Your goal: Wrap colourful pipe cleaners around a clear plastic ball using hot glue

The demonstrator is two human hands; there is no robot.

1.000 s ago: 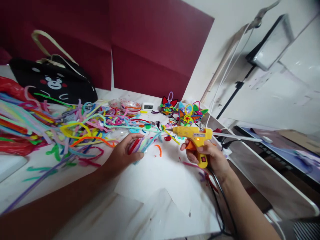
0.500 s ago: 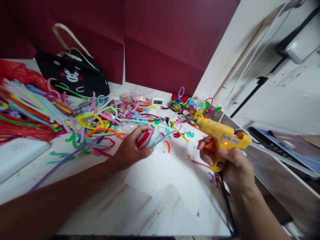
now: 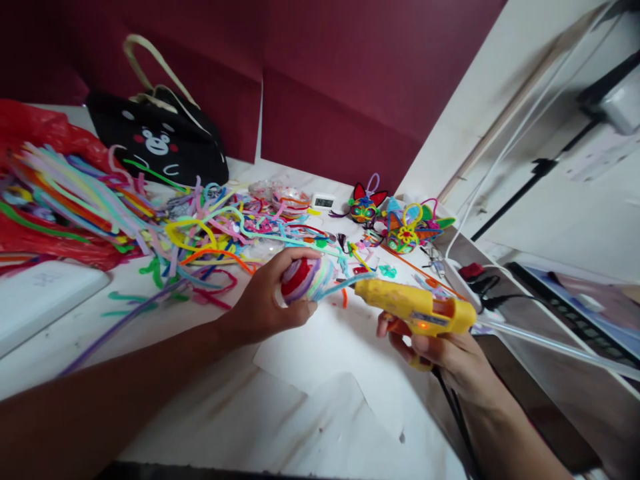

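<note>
My left hand (image 3: 265,300) is closed round a small ball wrapped in red, white, purple and blue pipe cleaners (image 3: 306,279), held just above the white table (image 3: 320,413). A loose blue pipe-cleaner end trails from the ball to the right. My right hand (image 3: 440,350) grips a yellow hot glue gun (image 3: 417,308) with an orange trigger and a lit lamp. Its nozzle points left and sits close to the ball's trailing end. A clear glue stick (image 3: 550,343) sticks out behind the gun.
A big tangle of coloured pipe cleaners (image 3: 150,227) covers the table's left and back. A black bear-face bag (image 3: 160,143) stands behind it. Two finished pipe-cleaner figures (image 3: 395,220) and a small white clock (image 3: 323,201) sit at the back right. Black cables (image 3: 455,407) run off the right edge.
My right hand has swung the glue gun down and left, so its nozzle now points at the ball. My left hand has lifted the ball slightly. The camera shifted left.
</note>
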